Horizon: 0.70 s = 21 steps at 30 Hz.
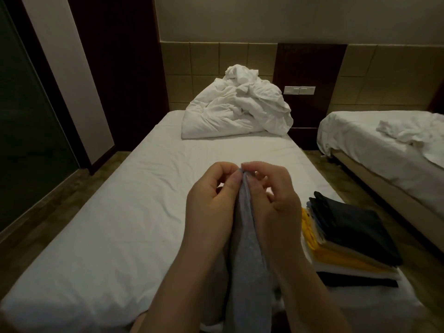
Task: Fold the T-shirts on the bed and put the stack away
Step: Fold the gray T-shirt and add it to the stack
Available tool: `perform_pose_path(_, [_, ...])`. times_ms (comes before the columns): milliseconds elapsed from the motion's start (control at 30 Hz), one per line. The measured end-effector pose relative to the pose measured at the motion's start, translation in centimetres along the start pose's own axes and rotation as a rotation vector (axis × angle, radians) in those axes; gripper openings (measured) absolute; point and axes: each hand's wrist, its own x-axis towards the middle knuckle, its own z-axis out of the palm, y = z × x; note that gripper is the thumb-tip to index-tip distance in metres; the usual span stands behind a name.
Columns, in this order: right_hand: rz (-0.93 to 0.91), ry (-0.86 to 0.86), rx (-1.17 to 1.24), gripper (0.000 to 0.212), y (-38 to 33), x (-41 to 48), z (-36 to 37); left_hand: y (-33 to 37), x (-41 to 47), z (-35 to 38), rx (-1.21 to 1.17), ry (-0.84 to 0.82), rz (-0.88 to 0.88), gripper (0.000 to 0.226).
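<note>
I see my left hand and right hand pinching one soft grey knit T-shirt — hanging in a narrow drape — beside the folded stack on the bed.

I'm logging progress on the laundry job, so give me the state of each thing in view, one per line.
Grey T-shirt: unfolded, hanging bunched, top edge pinched by both hands.
Left hand: fingers closed on the shirt's edge.
Right hand: fingers closed on the same edge.
Stack of shirts: folded, piled on the bed's right side, dark one on top.
Duvet: crumpled in a heap at the head of the bed.
Bed: sheet on, mostly flat.
</note>
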Motion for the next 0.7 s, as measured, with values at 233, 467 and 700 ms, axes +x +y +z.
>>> perform_pose_path(233, [-0.092,-0.152,-0.064,0.010,1.0,1.6,-1.1,0.3,-0.1,-0.2,-0.132,-0.035,-0.050,0.020])
perform_pose_path(467, [-0.168,-0.378,0.054,0.004,-0.3,3.4,-1.2,0.1,0.6,-1.6,-0.188,-0.085,-0.023,0.021])
perform_pose_path(700, [-0.260,-0.351,-0.147,0.004,-0.5,5.8,-0.9,0.6,3.0,-2.2,-0.010,-0.057,0.096,0.016])
